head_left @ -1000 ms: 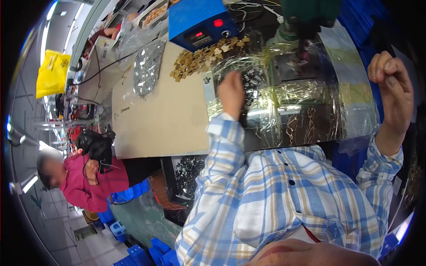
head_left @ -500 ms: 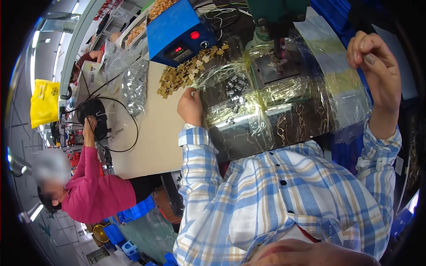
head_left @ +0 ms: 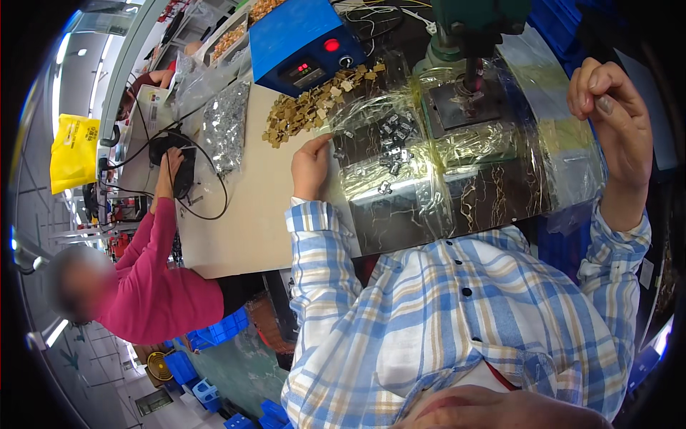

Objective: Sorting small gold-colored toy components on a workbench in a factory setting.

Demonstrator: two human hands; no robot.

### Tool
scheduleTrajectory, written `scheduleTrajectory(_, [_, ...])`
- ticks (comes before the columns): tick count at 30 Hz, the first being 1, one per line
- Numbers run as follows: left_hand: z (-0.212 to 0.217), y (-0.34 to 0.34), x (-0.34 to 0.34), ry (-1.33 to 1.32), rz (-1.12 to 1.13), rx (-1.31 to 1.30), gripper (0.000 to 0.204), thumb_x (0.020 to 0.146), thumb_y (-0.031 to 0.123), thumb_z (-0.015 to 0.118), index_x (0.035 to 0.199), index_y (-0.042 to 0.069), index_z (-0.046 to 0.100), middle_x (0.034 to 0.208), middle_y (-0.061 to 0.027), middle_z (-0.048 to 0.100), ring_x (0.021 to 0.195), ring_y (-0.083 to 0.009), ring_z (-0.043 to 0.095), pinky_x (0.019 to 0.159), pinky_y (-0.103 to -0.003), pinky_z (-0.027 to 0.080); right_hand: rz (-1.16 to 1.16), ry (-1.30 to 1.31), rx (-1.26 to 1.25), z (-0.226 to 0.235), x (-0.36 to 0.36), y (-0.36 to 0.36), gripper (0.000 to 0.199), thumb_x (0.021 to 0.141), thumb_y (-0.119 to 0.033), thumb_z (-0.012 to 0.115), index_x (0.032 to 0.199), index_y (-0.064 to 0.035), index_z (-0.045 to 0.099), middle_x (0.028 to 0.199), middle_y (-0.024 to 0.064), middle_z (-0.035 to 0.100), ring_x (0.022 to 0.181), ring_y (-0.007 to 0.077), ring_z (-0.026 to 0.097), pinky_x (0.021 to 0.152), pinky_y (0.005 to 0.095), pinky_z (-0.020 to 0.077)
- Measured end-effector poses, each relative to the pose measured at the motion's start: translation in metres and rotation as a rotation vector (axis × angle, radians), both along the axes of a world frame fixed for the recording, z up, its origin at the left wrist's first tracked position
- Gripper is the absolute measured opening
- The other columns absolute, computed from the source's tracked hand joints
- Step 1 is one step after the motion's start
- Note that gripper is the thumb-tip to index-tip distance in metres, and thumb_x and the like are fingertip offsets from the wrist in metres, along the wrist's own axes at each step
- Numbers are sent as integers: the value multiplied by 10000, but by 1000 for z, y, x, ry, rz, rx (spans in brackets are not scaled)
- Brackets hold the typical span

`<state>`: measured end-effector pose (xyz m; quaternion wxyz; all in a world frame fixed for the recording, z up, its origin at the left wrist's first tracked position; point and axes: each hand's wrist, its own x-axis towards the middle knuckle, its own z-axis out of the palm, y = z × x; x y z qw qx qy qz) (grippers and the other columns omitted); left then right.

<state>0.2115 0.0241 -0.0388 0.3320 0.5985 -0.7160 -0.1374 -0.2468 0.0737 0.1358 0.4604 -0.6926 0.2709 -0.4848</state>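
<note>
My left hand [head_left: 310, 170] rests at the left edge of the dark marbled board [head_left: 386, 227], beside the heap of small brass-coloured plates [head_left: 300, 113]. Its index finger points up and right; the other fingers are curled, and what they hold, if anything, is hidden. Small dark metal pieces [head_left: 395, 143] lie loose on the board to its right. I hold my right hand [head_left: 616, 118] raised at the far right, fingers bent and thumb close to them; nothing shows in its grip. Between my hands stands a green press [head_left: 480, 20], its tool above a dark metal plate [head_left: 464, 107].
A blue control box [head_left: 304, 44] with a red lamp stands behind the brass plates. Left of it lies a clear bag of silvery parts [head_left: 225, 125]. Black cables [head_left: 218, 207] loop over the beige tabletop [head_left: 246, 229]. A co-worker in a pink top [head_left: 168, 300] handles a black object.
The view has shifted, so the bench appears farther right. My left index finger now stretches out more, and more dark pieces show beside it. My right hand stays raised, bent much as before.
</note>
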Motion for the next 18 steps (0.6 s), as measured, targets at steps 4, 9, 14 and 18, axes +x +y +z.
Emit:
scheduleTrajectory(4, [10,4,0,-56,-90,160,205,824,80,550,986,110,673,789,-104,605,711,-268,584,657,-330,454,8,-3,17,-3,3,-1,85,882,-134,464,934,-68,479,785,38,398,723,133,377,642,246,308])
scheduleTrajectory(9, [20,12,-3,-97,-196,188,186,804,55,577,954,99,677,737,-101,535,669,-267,552,640,-324,443,3,-23,33,-3,9,-2,79,883,-128,461,935,-72,479,787,37,399,724,132,377,642,246,308])
scheduleTrajectory(14, [19,15,-10,-44,-202,173,147,780,39,598,906,57,672,734,-108,531,649,-262,540,632,-318,440,5,-20,49,1,7,0,77,880,-130,466,931,-74,480,786,38,397,719,134,373,642,247,308])
scheduleTrajectory(18, [15,25,-40,187,-94,145,102,777,61,637,863,13,662,716,-57,560,640,-160,529,600,-271,424,10,-59,-18,4,18,-1,97,876,-143,471,928,-62,479,785,44,398,726,147,373,646,259,305])
